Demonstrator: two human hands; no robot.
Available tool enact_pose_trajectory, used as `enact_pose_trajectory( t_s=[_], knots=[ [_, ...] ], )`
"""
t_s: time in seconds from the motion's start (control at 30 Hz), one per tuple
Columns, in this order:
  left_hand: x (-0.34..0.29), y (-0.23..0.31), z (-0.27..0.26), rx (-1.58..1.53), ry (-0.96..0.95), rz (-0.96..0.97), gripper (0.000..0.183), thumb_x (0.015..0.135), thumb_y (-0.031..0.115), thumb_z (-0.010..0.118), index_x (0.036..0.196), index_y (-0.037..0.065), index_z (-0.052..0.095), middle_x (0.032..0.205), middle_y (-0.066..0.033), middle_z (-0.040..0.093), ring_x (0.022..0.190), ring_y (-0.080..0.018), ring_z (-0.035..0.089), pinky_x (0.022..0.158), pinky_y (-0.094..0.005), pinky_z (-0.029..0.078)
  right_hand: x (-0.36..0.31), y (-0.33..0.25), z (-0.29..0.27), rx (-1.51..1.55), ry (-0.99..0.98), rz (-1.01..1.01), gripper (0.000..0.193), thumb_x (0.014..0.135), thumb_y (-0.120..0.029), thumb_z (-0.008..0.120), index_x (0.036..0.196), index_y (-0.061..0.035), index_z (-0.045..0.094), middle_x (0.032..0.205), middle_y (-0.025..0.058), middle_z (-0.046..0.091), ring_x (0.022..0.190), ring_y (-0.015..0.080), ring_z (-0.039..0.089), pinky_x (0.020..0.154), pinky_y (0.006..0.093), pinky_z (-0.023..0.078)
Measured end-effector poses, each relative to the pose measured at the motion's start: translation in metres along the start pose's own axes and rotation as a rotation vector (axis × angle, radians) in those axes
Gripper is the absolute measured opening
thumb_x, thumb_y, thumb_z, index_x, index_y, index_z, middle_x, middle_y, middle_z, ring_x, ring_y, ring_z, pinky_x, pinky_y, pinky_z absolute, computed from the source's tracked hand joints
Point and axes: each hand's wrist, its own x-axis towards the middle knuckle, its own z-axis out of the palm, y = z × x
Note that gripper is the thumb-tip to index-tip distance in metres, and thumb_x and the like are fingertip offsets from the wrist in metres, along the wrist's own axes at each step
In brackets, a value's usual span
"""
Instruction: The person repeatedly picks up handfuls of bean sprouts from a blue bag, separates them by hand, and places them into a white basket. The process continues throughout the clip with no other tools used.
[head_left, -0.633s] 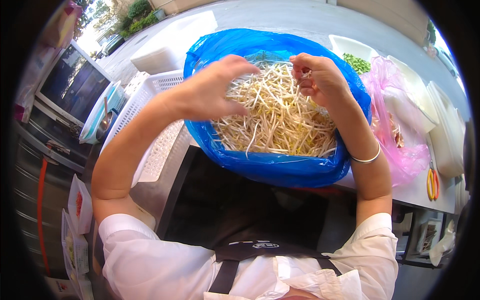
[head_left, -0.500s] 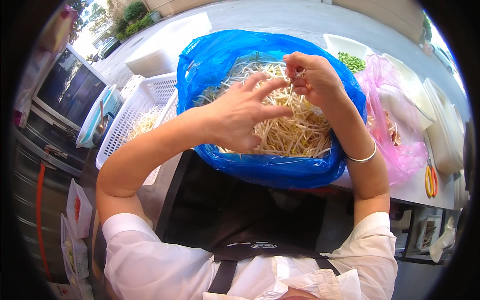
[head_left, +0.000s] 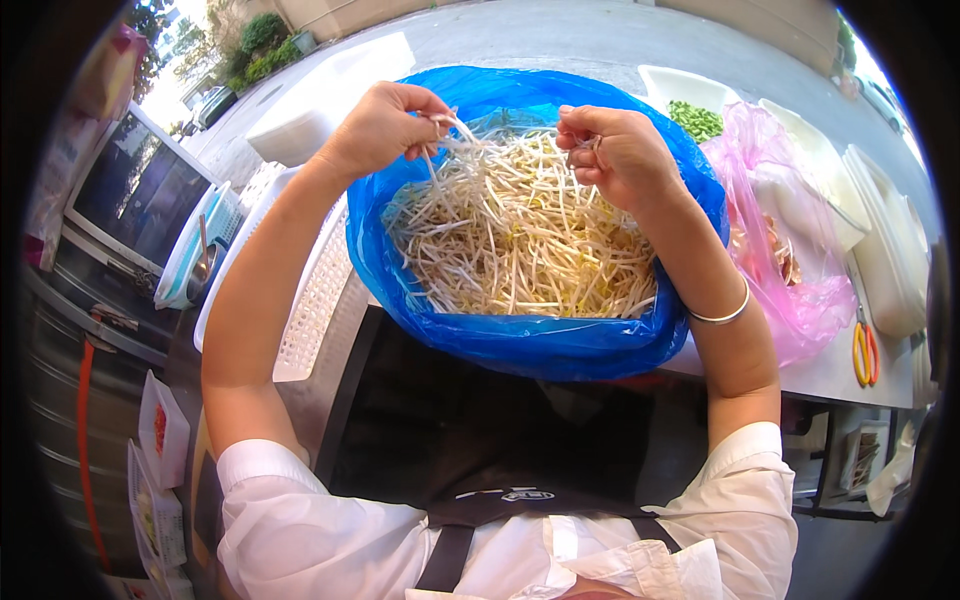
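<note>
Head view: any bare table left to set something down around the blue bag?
Little. One bare strip of table lies between the pink bag and the scissors. The blue bag is full of bean sprouts, with both hands above. The white basket crowds its left; trays fill the right.

An outdoor food-prep stall beside a paved street. The counter (head_left: 800,375) holds a blue bag of bean sprouts (head_left: 520,240), white trays (head_left: 880,250) and chopped greens (head_left: 697,120).

The place is outdoors in bright daylight, with a grey paved ground (head_left: 600,40) behind the work table (head_left: 820,375). Green bushes (head_left: 262,35) stand at the far left. A metal counter (head_left: 90,400) runs along the left side in shade.
</note>
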Motion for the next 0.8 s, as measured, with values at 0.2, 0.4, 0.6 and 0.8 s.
enact_pose_trajectory(
  t_s=[0.2, 0.4, 0.6, 0.8],
  knots=[
    [-0.003, 0.015, 0.0, -0.375, 0.002, 0.022, 0.017, 0.084, 0.006, 0.067, 0.099, -0.002, 0.069, 0.082, -0.01, 0.067, 0.067, -0.0111, 0.061, 0.055, -0.019, 0.047, 0.0, 0.0, -0.003, -0.078, -0.089, -0.013, 0.024, 0.084, -0.002, 0.06, 0.105, 0.009, 0.058, 0.077, 0.0075, 0.056, 0.056, 0.0064, 0.044, 0.044, 0.0171, 0.032],
    [-0.006, 0.016, 0.009, -0.408, -0.057, 0.058, 0.018, 0.083, 0.005, 0.067, 0.1, -0.001, 0.067, 0.09, -0.0107, 0.066, 0.07, -0.0138, 0.061, 0.056, -0.0214, 0.047, -0.002, 0.002, -0.002, -0.062, -0.13, -0.046, 0.021, 0.081, -0.004, 0.067, 0.098, 0.0062, 0.062, 0.074, 0.0034, 0.056, 0.055, 0.0052, 0.042, 0.046, 0.0194, 0.031],
    [-0.004, 0.019, 0.025, -0.466, -0.232, 0.121, 0.02, 0.079, -0.007, 0.058, 0.093, 0.001, 0.07, 0.087, -0.008, 0.069, 0.067, -0.0127, 0.063, 0.054, -0.0218, 0.048, -0.003, 0.004, 0.002, -0.085, -0.184, -0.18, 0.028, 0.077, -0.01, 0.073, 0.098, 0.0078, 0.067, 0.065, 0.0052, 0.058, 0.05, 0.0083, 0.043, 0.047, 0.0221, 0.035],
    [-0.001, 0.023, 0.034, -0.516, -0.304, 0.112, 0.018, 0.079, -0.007, 0.058, 0.092, -0.001, 0.07, 0.087, -0.0125, 0.069, 0.072, -0.0145, 0.065, 0.055, -0.0229, 0.049, -0.004, 0.007, 0.0, -0.266, -0.23, -0.216, 0.02, 0.083, -0.012, 0.07, 0.096, 0.0037, 0.068, 0.067, 0.001, 0.057, 0.052, 0.0053, 0.042, 0.047, 0.0191, 0.032]
  ],
)
